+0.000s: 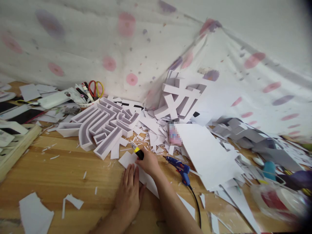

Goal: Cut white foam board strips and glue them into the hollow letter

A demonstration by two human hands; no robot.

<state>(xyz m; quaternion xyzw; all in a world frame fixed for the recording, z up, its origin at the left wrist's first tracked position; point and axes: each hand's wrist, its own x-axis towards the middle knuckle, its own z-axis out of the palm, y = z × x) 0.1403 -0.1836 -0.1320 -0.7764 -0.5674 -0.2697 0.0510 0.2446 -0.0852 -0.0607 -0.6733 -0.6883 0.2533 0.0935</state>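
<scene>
On the wooden table (63, 177), a white strip (148, 182) lies in the middle; your right hand (149, 161) has its fingers clamped on a yellow-and-black cutter (139, 153) by the strip's far edge, while your left hand (129, 188) rests flat along its near side, thumb spread from the fingers.

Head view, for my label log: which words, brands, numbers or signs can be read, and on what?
No text reads with certainty.
Front white lattice and rear white shape: character-like, but unreadable to me.
Pink patch: pixelated.
Blue glue gun, black-and-yellow cutter: no legible marking.
</scene>
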